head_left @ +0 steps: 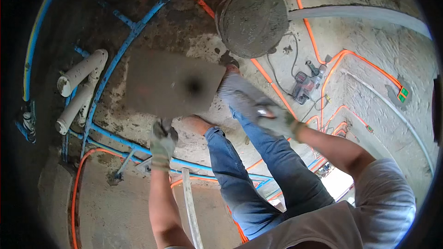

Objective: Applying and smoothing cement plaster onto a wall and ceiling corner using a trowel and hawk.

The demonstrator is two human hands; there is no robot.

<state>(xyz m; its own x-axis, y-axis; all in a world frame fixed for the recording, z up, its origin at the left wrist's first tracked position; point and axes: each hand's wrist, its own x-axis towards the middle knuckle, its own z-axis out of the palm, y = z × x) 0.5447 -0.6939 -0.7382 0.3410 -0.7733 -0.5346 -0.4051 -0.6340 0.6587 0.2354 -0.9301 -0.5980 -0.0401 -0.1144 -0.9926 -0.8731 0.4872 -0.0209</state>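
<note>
My left hand (163,140), in a pale work glove, grips the near edge of a flat grey rectangular board (157,83). The board is held out in front of my feet, and a dark round spot shows on its right half. My gloved right hand (278,119) is closed round the handle of a plastering trowel (240,93). Motion smears the trowel, whose grey blade reaches to the board's right edge; whether they touch I cannot tell. Beyond them stands a round bucket filled with wet grey mortar (254,18).
Blue pipes (110,76) and orange conduits (272,83) cross the rough floor. White pipe pieces (83,74) lie at left. A corded power tool (307,83) sits at right, below a long pale bar (360,13). A narrow strip (190,207) stands near my left forearm.
</note>
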